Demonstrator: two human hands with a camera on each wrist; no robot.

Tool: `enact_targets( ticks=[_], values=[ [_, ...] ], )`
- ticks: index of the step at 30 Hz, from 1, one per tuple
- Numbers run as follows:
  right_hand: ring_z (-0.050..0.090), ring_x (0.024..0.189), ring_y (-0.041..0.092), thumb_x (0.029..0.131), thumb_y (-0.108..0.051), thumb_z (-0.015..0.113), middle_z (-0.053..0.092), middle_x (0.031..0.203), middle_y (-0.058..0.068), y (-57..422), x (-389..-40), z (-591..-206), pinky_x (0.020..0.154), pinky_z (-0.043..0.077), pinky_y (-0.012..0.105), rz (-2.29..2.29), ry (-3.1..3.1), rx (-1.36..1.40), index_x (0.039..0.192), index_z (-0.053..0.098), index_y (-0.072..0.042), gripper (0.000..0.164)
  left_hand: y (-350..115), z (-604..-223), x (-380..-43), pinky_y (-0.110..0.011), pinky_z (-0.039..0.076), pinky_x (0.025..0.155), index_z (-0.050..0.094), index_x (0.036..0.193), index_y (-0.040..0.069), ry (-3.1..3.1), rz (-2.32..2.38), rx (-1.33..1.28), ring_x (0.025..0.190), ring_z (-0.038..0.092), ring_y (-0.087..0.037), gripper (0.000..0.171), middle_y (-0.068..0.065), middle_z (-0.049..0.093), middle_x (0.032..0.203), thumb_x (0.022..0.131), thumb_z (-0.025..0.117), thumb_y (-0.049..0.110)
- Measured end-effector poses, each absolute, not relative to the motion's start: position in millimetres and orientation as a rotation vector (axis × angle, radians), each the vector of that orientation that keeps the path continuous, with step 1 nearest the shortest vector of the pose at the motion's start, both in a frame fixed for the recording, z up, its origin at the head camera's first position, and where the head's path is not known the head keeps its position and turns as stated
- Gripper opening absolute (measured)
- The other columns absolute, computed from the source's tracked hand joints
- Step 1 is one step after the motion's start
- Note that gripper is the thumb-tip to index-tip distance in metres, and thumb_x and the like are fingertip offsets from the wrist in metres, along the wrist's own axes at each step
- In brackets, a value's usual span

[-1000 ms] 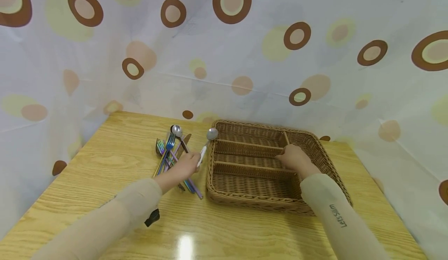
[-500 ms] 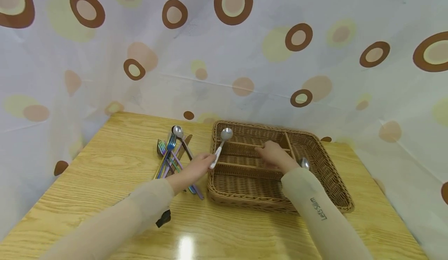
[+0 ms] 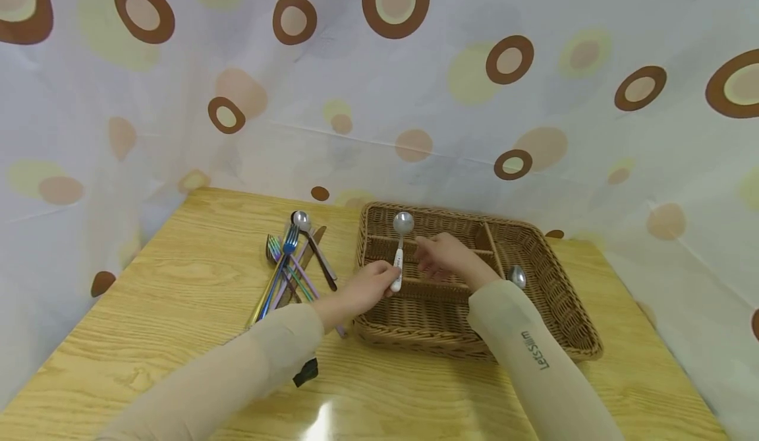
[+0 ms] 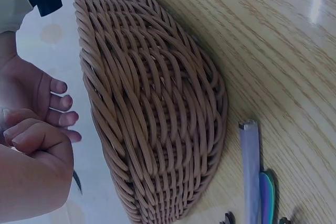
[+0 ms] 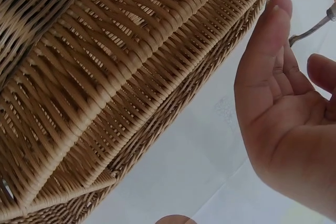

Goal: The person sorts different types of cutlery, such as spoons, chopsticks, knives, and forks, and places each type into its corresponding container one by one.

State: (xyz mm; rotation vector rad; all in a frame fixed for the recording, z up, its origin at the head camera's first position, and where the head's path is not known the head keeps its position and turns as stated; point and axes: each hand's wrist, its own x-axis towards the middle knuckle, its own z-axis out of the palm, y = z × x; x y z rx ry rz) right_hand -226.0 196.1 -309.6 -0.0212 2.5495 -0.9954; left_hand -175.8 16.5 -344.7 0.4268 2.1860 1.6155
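Note:
My left hand pinches a spoon by its white handle, with the round metal bowl pointing up over the left part of the wicker basket. Close to the spoon's right side, my right hand has loosely extended fingers and holds nothing. In the left wrist view, my left hand is curled near the basket's rim, and its spoon is mostly hidden. The right wrist view has my right hand palm up beside the basket, near a thin metal spoon neck.
Another spoon lies in the basket's right compartment. Woven dividers split the basket's left side into long compartments. A pile of cutlery, with a blue fork and a metal spoon, lies on the wooden table to the left.
My left hand has carried the white-handled spoon rightward over the basket. My right hand has left the right compartment's divider and moved left toward it, uncovering the spoon there; its fingers have spread.

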Motion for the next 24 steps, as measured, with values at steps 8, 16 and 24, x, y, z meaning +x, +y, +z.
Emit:
enact_targets(
  ticks=[8,16,24],
  values=[
    [0.062,0.065,0.012,0.100,-0.036,0.039,0.067,0.087,0.011,194,-228,-308,0.066,0.054,0.032,-1.053,2.495,0.044,0.111,0.060,0.004,0.047,27,-341,-171,-0.022,0.036,0.065,0.054,0.097,0.001,2.206,1.529,0.464,0.077,0.048,-0.015,0.031,-0.008,0.055,0.086,0.101,0.036,0.026],
    [0.037,0.049,0.008,0.097,-0.023,0.050,0.045,0.055,-0.004,197,-231,-310,0.050,0.035,0.023,-1.136,2.441,0.070,0.088,0.062,0.000,0.027,31,-339,-168,-0.023,0.030,0.050,0.055,0.089,0.005,2.289,1.371,0.613,0.053,0.033,-0.010,0.030,-0.003,0.054,0.075,0.101,0.038,0.027],
    [0.037,0.052,0.006,0.101,-0.019,0.040,0.042,0.062,-0.004,227,-232,-302,0.053,0.034,0.023,-1.241,2.334,0.069,0.129,0.047,0.007,0.039,9,-344,-178,-0.023,0.031,0.048,0.060,0.100,0.003,2.409,1.268,0.563,0.049,0.033,-0.010,0.035,0.001,0.044,0.061,0.101,0.036,0.028]
  ],
)
